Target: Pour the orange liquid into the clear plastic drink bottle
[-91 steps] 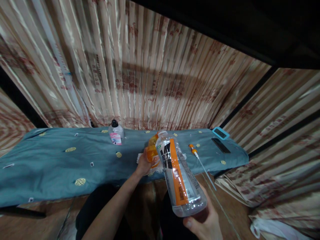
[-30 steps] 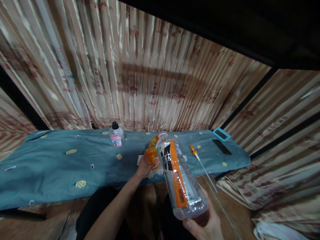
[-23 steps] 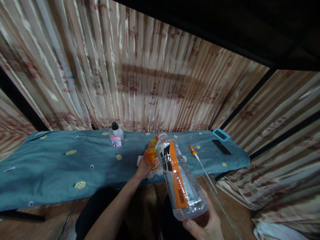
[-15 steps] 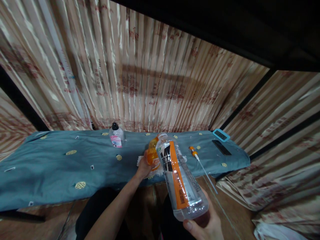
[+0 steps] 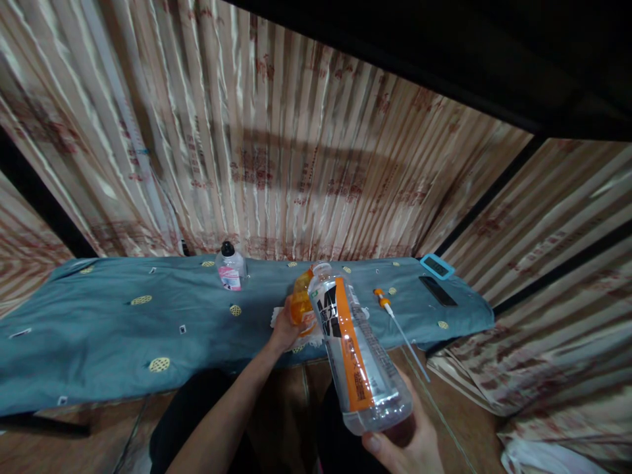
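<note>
Fingers of the right hand [image 5: 405,442] curl around the base of a large clear bottle [image 5: 354,350] with an orange and black label, gripping it low at about five o'clock in the view; the bottle tilts away from the person, its uncapped neck pointing up toward eleven o'clock and ending just beside a smaller orange bottle [image 5: 301,304]; whether the two mouths touch cannot be told; the left hand [image 5: 285,329] is closed around the orange bottle's lower body, holding it over a white cloth [image 5: 307,339] that lies on the blue spread [image 5: 99,329] covering the long table; the orange bottle leans slightly toward the clear one, near the centre of the view, at the table's near edge; at three o'clock from it, apart from both hands, an orange-handled long thin tool [image 5: 395,317] lies slantwise with its tip past the table's edge; further toward two o'clock sit a dark flat device [image 5: 437,290] and a small screen with a turquoise frame [image 5: 437,265]; at ten o'clock from the hands a small clear bottle with a black cap and pink label [image 5: 230,266] stands upright by the striped curtain [image 5: 276,145] behind the table.
</note>
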A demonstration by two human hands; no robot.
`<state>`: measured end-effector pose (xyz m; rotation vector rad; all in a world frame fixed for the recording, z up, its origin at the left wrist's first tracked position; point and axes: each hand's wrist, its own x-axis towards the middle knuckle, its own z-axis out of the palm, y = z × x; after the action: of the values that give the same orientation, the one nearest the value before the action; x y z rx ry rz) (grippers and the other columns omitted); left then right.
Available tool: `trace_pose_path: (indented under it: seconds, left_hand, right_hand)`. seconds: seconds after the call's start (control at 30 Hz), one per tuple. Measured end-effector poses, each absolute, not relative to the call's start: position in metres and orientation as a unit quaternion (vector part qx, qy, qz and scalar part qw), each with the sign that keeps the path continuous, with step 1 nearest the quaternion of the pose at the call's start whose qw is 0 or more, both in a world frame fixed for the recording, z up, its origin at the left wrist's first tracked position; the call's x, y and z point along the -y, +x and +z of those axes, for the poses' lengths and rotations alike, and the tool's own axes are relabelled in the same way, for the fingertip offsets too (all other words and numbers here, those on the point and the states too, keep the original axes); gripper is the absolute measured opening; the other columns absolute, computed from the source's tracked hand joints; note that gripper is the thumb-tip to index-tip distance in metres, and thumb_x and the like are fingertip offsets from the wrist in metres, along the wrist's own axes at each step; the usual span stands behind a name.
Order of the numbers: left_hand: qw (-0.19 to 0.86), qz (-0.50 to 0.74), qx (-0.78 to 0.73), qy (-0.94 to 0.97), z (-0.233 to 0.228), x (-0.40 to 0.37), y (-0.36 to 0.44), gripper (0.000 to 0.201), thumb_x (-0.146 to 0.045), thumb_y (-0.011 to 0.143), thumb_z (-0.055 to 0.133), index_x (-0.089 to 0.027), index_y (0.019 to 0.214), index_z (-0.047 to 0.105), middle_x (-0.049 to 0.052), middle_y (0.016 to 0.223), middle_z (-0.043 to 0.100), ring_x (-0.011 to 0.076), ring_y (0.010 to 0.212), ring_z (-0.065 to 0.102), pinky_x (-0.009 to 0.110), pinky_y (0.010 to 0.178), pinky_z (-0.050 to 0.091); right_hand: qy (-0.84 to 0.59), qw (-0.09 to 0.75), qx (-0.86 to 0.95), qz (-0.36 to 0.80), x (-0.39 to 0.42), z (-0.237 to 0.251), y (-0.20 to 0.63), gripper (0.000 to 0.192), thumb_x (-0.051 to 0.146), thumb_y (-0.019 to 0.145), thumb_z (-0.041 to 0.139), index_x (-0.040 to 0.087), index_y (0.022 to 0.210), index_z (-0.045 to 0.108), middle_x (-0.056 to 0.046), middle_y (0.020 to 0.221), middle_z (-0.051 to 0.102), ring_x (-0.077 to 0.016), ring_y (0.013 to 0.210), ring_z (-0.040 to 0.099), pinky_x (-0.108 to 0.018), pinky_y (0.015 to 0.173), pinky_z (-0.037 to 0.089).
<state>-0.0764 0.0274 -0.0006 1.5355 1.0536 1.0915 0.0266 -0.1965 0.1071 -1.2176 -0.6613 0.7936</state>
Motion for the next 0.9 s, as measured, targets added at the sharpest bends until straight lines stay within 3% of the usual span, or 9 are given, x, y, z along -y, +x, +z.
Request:
trace_pose_path:
  seconds: [0.23,0.6,0.77,0.9]
  left_hand:
    - [0.458,0.439,-0.446,0.631,0.0005,-0.0274,-0.0769,0.049,-0.011,0.056,0.069,-0.02,0.102,0.054,0.0,0.091,0.069,0.0223,0.089,0.067,0.036,0.083,0.055]
    - [0.457,0.439,-0.443,0.634,-0.0009,-0.0277,-0.0763,0.056,-0.009,0.058,0.068,-0.016,0.11,0.05,0.006,0.1,0.068,0.0209,0.09,0.066,0.037,0.084,0.053]
    - [0.463,0.44,-0.443,0.629,-0.0023,-0.0285,-0.0764,0.053,-0.01,0.056,0.069,-0.017,0.106,0.053,0.003,0.096,0.068,0.0203,0.088,0.066,0.034,0.082,0.053]
    - [0.461,0.448,-0.438,0.628,-0.0011,-0.0277,-0.0772,0.051,-0.011,0.055,0.07,-0.018,0.103,0.054,0.001,0.095,0.069,0.0202,0.088,0.066,0.034,0.082,0.054]
  right_hand:
    - [-0.518,0.722,0.272,0.37,0.1956,0.1066,0.0255,0.076,0.037,0.042,0.093,0.027,0.111,0.064,-0.001,0.106,0.075,-0.0239,0.099,0.071,-0.025,0.083,0.055]
    - [-0.495,0.736,0.263,0.38,0.1946,0.1113,0.0247,0.073,0.035,0.041,0.094,0.027,0.108,0.067,-0.001,0.102,0.076,-0.0224,0.092,0.073,-0.022,0.075,0.057]
    - [-0.507,0.728,0.283,0.365,0.1947,0.1084,0.027,0.072,0.036,0.042,0.093,0.028,0.108,0.067,0.001,0.103,0.076,-0.0215,0.099,0.07,-0.021,0.083,0.054]
    - [-0.502,0.726,0.284,0.375,0.1949,0.1082,0.0274,0.07,0.035,0.044,0.093,0.031,0.108,0.067,0.004,0.101,0.076,-0.0182,0.095,0.071,-0.017,0.079,0.054]
